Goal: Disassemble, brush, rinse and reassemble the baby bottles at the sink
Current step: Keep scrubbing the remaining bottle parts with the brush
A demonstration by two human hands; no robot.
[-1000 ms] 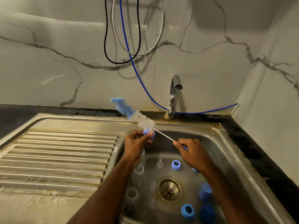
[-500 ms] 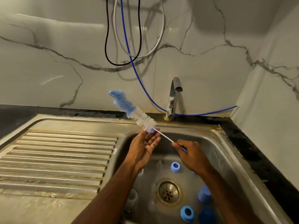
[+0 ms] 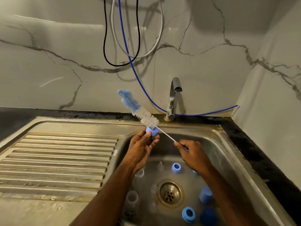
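Observation:
Over the back left of the sink basin [image 3: 228,162], my left hand [image 3: 141,149] pinches a small blue bottle ring [image 3: 152,131] at its fingertips. My right hand [image 3: 193,154] grips the thin handle of a bottle brush [image 3: 138,110], whose white and blue bristles stick up and left past the ring. The wire stem passes right beside the ring. Down in the basin lie several loose parts: blue rings [image 3: 176,167] [image 3: 188,214], a blue cap [image 3: 205,195], clear bottles [image 3: 132,197] and a clear teat [image 3: 160,166].
A steel tap [image 3: 173,98] stands at the back of the sink, no water running. The ribbed drainboard [image 3: 57,160] stretches left. Black, grey and blue hoses [image 3: 130,59] hang on the marble wall. A drain [image 3: 170,193] sits mid-basin. The black counter [image 3: 254,154] runs along the right.
My left hand turned palm up and lifted the blue ring higher against the brush bristles. The brush head tilted slightly and my right hand stayed on the handle.

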